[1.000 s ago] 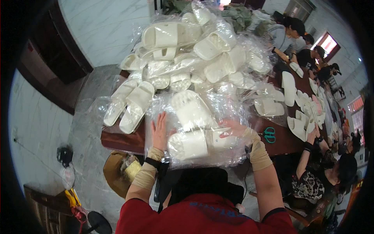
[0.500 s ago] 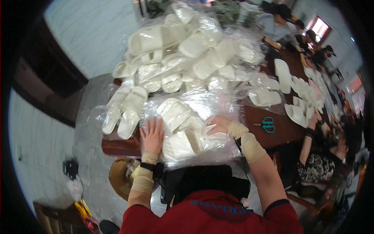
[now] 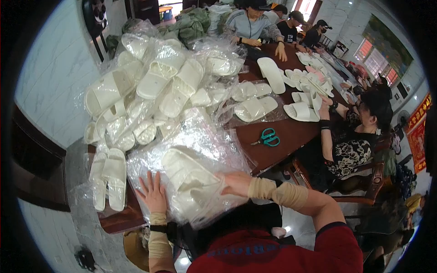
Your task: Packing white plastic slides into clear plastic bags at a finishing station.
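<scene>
Head view: white slides (image 3: 184, 168) are lying amid plastic (image 3: 205, 129) on the brown table (image 3: 296, 129); we are seemingly arranging them, our left hand (image 3: 154, 195) resting splayed beside them, our right hand (image 3: 234, 183) curling at their edge, grip unclear; the next move is probably calling for steady plastic.

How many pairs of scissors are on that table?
1: teal-handled scissors on the brown tabletop, beyond the right hand. Others may be hidden under the bagged slippers.
</scene>
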The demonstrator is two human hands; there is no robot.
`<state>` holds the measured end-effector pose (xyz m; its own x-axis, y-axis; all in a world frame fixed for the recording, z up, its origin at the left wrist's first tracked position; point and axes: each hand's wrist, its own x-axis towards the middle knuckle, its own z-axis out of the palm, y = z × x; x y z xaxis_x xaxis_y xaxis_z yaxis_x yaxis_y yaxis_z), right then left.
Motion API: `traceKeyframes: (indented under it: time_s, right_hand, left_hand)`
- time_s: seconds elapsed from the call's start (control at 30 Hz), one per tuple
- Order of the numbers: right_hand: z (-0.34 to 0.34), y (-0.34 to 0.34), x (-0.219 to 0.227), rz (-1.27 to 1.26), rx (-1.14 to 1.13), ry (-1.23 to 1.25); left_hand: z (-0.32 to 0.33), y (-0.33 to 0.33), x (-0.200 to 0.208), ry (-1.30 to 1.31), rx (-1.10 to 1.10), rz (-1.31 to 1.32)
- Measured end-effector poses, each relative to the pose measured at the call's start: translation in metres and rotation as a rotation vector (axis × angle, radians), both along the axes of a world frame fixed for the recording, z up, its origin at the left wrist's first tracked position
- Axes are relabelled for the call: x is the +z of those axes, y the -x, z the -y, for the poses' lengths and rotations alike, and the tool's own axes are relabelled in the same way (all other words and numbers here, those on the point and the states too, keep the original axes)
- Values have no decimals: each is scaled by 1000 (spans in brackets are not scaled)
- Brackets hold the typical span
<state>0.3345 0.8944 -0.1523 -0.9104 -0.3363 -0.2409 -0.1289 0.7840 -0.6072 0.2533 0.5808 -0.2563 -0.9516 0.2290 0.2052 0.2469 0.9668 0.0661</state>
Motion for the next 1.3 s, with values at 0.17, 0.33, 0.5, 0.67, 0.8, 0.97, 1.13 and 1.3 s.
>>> traceKeyframes:
  time_s: [0.17,0.33,0.5,0.67,0.8,0.97,1.13,1.3]
  right_hand:
    - [-36,-10,25,79,64,132]
    - [-56,-20,81,187,13,157]
    - [-91,-22,127,353,-83,176]
    - [-173,-20,167,465,-63,84]
    - [-266,-18,177,356,-285,99]
    - [-389,20,129,-74,-769,248]
    - [-420,86,37,-750,-1060,-543]
    - [-286,173,-51,-313,-864,186]
  left_hand:
    - [-3,-4,6,-25,-28,-4]
    - [-12,-10,12,-37,-28,56]
    - [-7,-9,9,-44,-42,52]
    - [-7,-3,8,-58,-34,-9]
    - [-5,3,-2,-104,60,-26]
    - [-5,4,-5,-67,64,-39]
    - [-15,6,3,-53,91,20]
    - [-7,7,-2,-2,112,10]
